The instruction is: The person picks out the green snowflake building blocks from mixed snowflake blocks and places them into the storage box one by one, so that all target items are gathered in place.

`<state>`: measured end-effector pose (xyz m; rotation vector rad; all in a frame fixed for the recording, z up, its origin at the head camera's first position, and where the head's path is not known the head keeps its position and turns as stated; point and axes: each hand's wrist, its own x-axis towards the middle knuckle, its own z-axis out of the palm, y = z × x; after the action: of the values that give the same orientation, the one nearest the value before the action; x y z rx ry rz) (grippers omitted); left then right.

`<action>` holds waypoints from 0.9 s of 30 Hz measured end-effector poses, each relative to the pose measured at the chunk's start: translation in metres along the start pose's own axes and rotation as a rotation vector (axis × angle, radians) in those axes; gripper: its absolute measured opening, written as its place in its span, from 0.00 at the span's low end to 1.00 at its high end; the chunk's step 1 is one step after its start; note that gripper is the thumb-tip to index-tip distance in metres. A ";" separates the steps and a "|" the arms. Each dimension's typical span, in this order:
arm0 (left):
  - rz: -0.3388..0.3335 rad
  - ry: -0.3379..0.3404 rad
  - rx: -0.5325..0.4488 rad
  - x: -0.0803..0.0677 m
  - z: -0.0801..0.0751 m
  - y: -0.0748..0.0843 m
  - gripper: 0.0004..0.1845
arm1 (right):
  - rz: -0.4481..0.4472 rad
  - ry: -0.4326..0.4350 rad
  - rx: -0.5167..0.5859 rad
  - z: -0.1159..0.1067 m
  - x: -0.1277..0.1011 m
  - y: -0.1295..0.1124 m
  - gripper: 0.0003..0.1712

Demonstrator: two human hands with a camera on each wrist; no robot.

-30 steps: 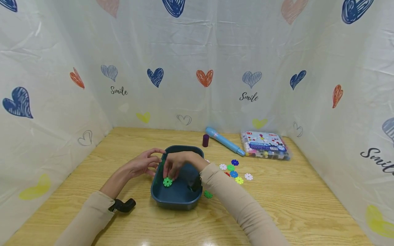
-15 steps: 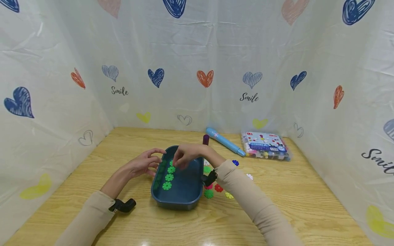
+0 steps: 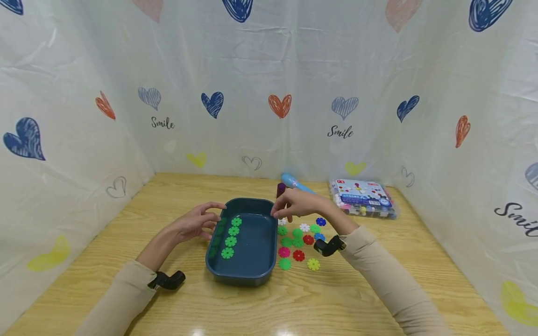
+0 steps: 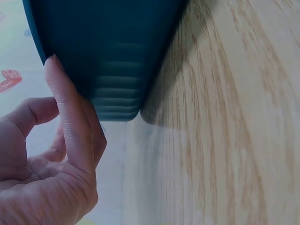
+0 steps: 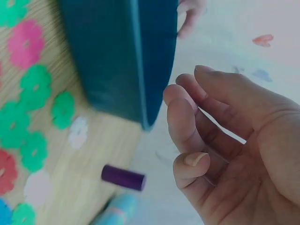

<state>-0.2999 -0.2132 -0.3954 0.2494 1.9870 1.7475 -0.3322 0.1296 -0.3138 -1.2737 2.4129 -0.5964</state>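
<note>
"smile" is written in black script on the heart-print sheet [image 3: 252, 65], once at left and once right of centre; a third at the far right is cut by the picture's edge. the label on the clear case [image 3: 363, 198] carries a blue band and a red corner mark, its print too small to read.

the left hand [image 3: 199, 224] touches the left rim of the dark blue tray [image 3: 256, 247] on the desk [image 3: 252, 310], fingers slightly spread. four green discs [image 3: 230, 241] lie in a row inside, along its left side. the right hand [image 3: 300, 204], loosely curled and empty, hovers by the tray's right rim. it partly hides the purple cylinder [image 3: 280, 188] and light blue stick [image 3: 295, 182]. beneath and right lie scattered discs [image 3: 299, 255], a few overlapping.
</note>
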 end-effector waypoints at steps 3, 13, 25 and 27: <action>-0.003 0.000 0.001 0.000 -0.001 -0.001 0.27 | 0.011 0.010 0.038 0.004 -0.014 0.010 0.13; 0.001 -0.008 -0.015 0.002 -0.002 -0.002 0.27 | 0.059 0.072 0.067 0.029 -0.046 0.044 0.13; 0.003 -0.010 -0.023 0.002 -0.001 -0.002 0.26 | 0.087 0.036 0.099 0.056 -0.051 0.063 0.14; 0.006 -0.011 -0.022 0.001 -0.001 -0.002 0.27 | 0.086 0.038 0.083 0.058 -0.051 0.064 0.14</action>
<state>-0.3013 -0.2139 -0.3976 0.2570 1.9600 1.7675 -0.3211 0.1928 -0.3911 -1.1293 2.4324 -0.6938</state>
